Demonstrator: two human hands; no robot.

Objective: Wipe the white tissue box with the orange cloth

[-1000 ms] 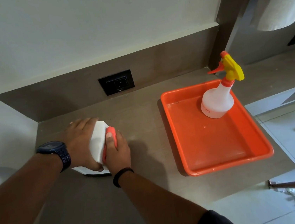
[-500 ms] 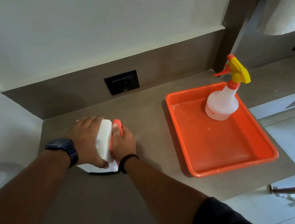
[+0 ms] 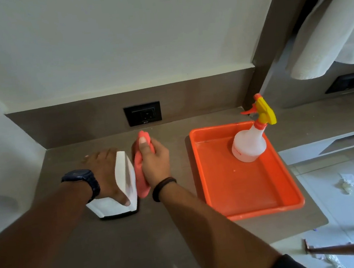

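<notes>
The white tissue box stands tilted on the brown counter, left of centre. My left hand grips it from the left side, thumb on its near face. My right hand holds the bunched orange cloth pressed against the box's right face. The cloth's top end sticks up past my thumb.
An orange tray lies to the right with a spray bottle standing in its far corner. A black wall socket sits in the backsplash behind. A white towel hangs at the upper right. Crumpled paper lies on the floor beyond the counter's right edge.
My right hand has slid the cloth along the box's right face toward the far end. The left hand keeps its grip, and more of the box's side now shows.
</notes>
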